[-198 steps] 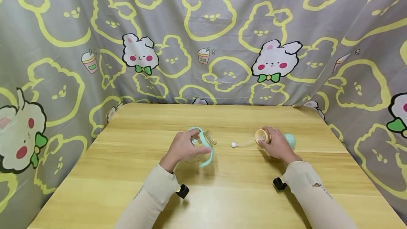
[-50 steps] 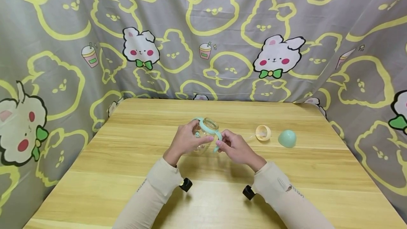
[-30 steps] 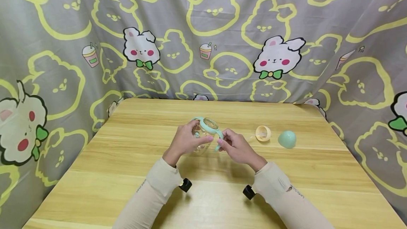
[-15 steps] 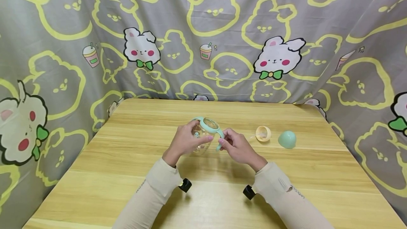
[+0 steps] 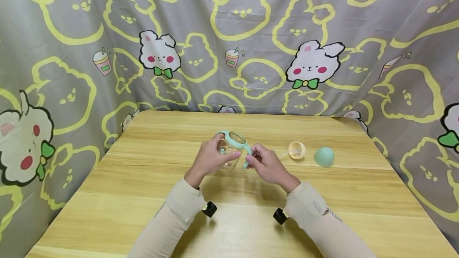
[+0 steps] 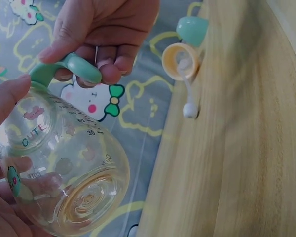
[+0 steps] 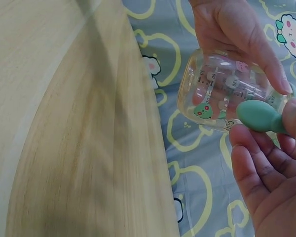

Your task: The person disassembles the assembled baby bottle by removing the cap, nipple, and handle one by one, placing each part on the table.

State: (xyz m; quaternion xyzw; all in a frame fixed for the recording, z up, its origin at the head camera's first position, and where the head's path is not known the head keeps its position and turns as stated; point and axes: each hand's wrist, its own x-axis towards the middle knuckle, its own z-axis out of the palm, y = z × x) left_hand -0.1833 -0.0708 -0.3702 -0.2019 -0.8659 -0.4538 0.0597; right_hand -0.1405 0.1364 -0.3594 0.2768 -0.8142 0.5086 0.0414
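Bottle (image 5: 229, 154) ×1, left hand (image 5: 208, 161) gripping | handle (image 5: 246, 155) pinched, right fingers (image 5: 252, 158) | ring (image 5: 297, 150) ×1 | cap (image 5: 324, 157) ×1

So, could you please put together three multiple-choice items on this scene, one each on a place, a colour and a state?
1. Where does the green dome cap lie?
A. on the table, right of the cream screw ring
B. inside the bottle
C. in the left hand

2. What colour are the bottle's handles?
A. red
B. mint green
C. black

3. How is the clear baby bottle right now?
A. standing capped on the table
B. lying untouched
C. gripped by the left hand, mouth open

Answers: 1 A, the cap rests on the wooden table beside the cream screw ring. 2 B, the handle pinched by the right hand is mint green. 3 C, the left hand wraps the glass body and nothing covers its mouth.
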